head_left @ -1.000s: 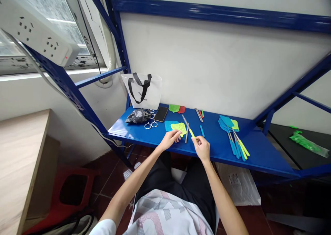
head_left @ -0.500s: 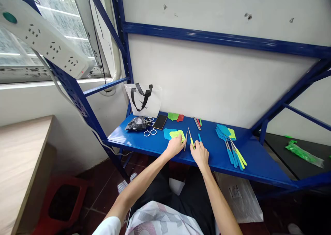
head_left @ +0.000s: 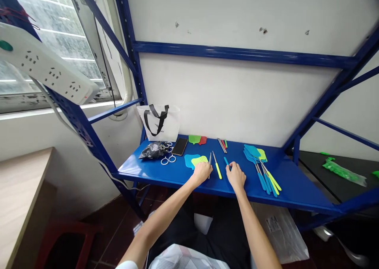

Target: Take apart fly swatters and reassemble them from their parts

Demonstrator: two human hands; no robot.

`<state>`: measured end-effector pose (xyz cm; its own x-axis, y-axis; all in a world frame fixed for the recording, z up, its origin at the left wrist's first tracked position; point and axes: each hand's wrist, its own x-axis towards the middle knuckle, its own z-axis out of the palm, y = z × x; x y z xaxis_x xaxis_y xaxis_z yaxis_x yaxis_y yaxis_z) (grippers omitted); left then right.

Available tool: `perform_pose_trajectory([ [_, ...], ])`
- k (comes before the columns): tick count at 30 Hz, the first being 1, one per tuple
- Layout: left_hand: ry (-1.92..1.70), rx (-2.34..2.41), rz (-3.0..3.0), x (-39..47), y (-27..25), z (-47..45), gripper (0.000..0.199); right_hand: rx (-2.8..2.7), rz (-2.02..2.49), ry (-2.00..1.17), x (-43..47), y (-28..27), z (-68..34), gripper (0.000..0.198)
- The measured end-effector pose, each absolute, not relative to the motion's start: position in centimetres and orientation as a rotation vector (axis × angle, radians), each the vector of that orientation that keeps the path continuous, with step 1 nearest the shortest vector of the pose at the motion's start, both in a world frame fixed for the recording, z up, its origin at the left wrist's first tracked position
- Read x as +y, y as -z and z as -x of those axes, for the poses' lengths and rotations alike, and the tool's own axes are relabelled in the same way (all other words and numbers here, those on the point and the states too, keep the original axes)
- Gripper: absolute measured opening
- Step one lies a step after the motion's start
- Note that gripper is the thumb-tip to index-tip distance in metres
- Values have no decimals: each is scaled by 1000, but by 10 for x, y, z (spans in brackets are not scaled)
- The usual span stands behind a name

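Observation:
My left hand (head_left: 202, 172) is closed by the yellow-green swatter head (head_left: 200, 160), its fingertips pinching a thin metal rod (head_left: 210, 161). Partly under that head lies a blue swatter head (head_left: 189, 160). My right hand (head_left: 236, 175) has its thumb and fingers on a short blue handle (head_left: 226, 162), whose lower end they cover. Between the hands, a yellow-handled metal rod (head_left: 217, 167) rests on the blue table (head_left: 177, 173). To the right, several fly swatters (head_left: 264, 171) with blue and yellow handles lie in a fanned pile.
At the back lie green (head_left: 194, 139) and red (head_left: 203, 140) swatter heads and several loose rods (head_left: 222, 145). Left of them are a phone (head_left: 179, 147), white-ringed scissors (head_left: 168, 160), a black plastic bag (head_left: 152, 150) and a white tote bag (head_left: 161, 123). Blue shelf posts (head_left: 122, 36) frame the table.
My right hand has let go of the yellow-handled rod, which now lies on the table, and has moved right onto the blue handle. My left hand stays by the swatter head. The view has shifted slightly.

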<state>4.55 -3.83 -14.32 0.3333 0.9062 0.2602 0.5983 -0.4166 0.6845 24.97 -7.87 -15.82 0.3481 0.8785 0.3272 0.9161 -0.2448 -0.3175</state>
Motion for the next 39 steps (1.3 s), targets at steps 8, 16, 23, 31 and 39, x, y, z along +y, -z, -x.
perform_pose_trajectory([
  [8, -1193, 716, -1177, -60, 136, 35, 55, -1475, 1539, -415, -108, 174, -274, 48],
  [16, -1384, 669, -924, -56, 150, 52, 55, -1524, 1339, -431, -117, 168, -228, 45],
  [23, -1346, 688, -1018, -58, 156, 49, 60, -1809, 1231, -389, -124, 167, -209, 34],
  [31, -1297, 671, -1112, -58, 158, 50, 53, -1868, 1244, -242, -125, 167, -209, 35],
  [39, -1275, 687, -1126, -58, 155, 49, 55, -1885, 1173, -133, -124, 171, -209, 29],
])
